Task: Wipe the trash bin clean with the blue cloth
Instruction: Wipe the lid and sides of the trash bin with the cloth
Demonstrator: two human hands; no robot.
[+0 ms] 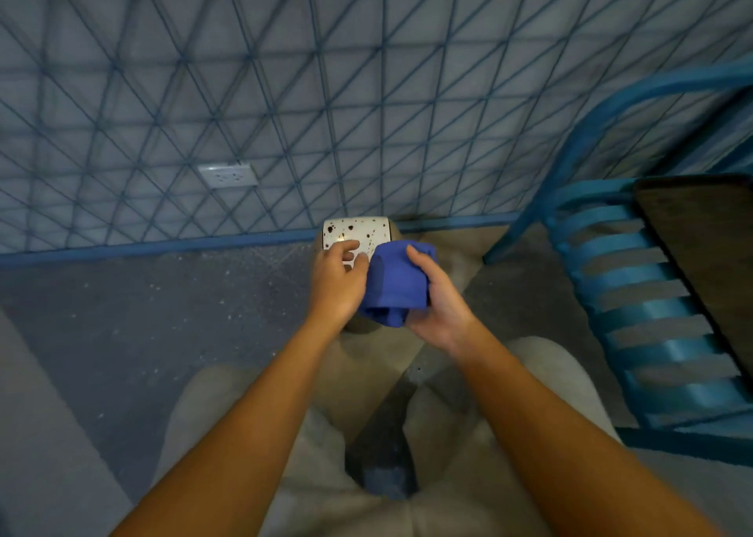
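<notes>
A small trash bin (358, 231) stands on the floor against the wall, its white lid dotted with dark spots. The blue cloth (393, 282) is bunched up over the bin's right side. My right hand (438, 304) grips the cloth, thumb on top and fingers under it. My left hand (336, 282) rests on the lid with its fingers spread, its edge touching the cloth. Most of the bin's body is hidden behind my hands and the cloth.
A blue metal chair (635, 292) with a slatted seat stands at the right beside a dark table edge (701, 227). A wall socket (228, 175) sits on the patterned wall. My knees (252, 406) are below, on a grey speckled floor.
</notes>
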